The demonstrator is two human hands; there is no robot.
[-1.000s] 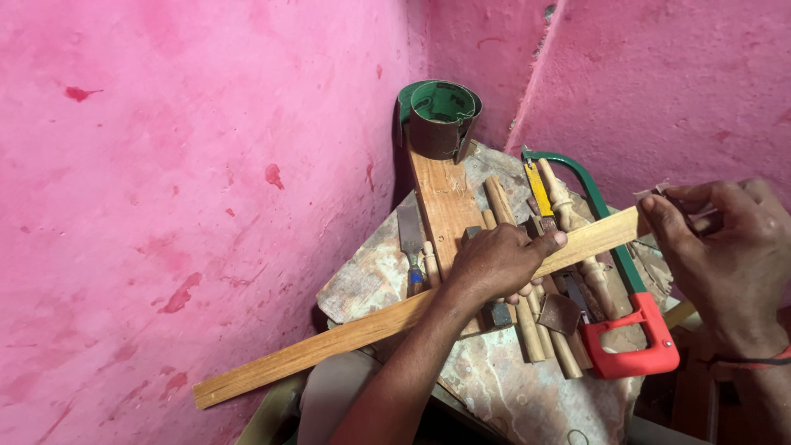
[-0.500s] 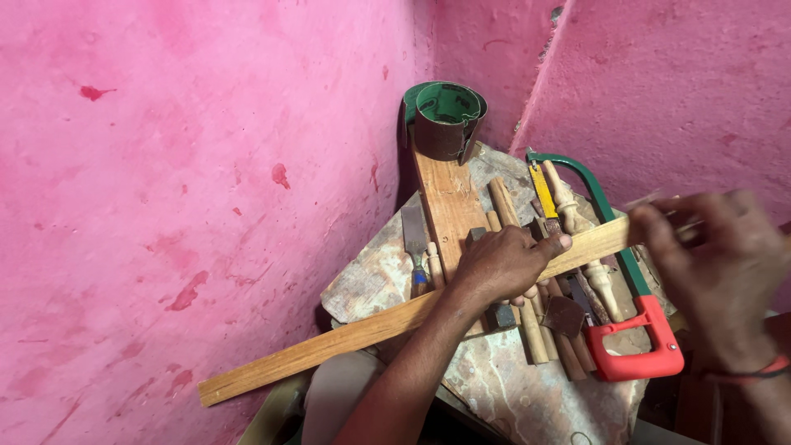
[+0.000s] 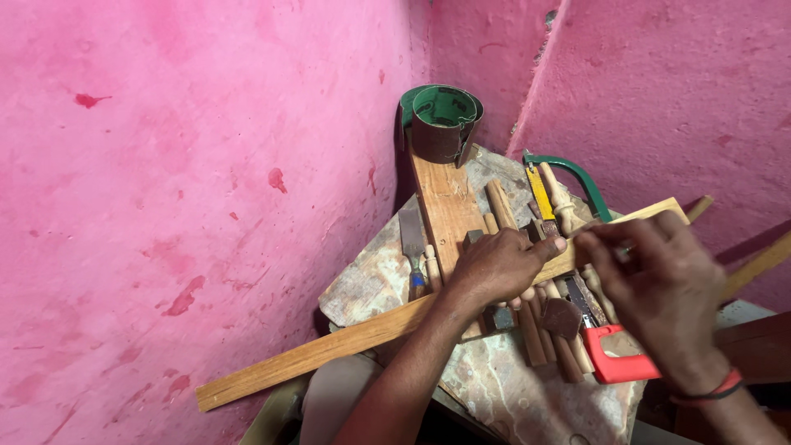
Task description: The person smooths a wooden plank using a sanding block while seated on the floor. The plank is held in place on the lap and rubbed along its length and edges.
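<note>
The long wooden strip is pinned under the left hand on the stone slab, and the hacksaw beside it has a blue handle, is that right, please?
Not quite: the head view shows the hacksaw with a red handle, not blue. The left hand does press the long wooden strip on the stone slab.

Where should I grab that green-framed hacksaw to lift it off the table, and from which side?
Take the hacksaw by its red handle, probably from the near right side. The handle lies at the near end, mostly bare beside the right hand, while the green frame runs under the long wooden strip that the left hand pins down.
</note>
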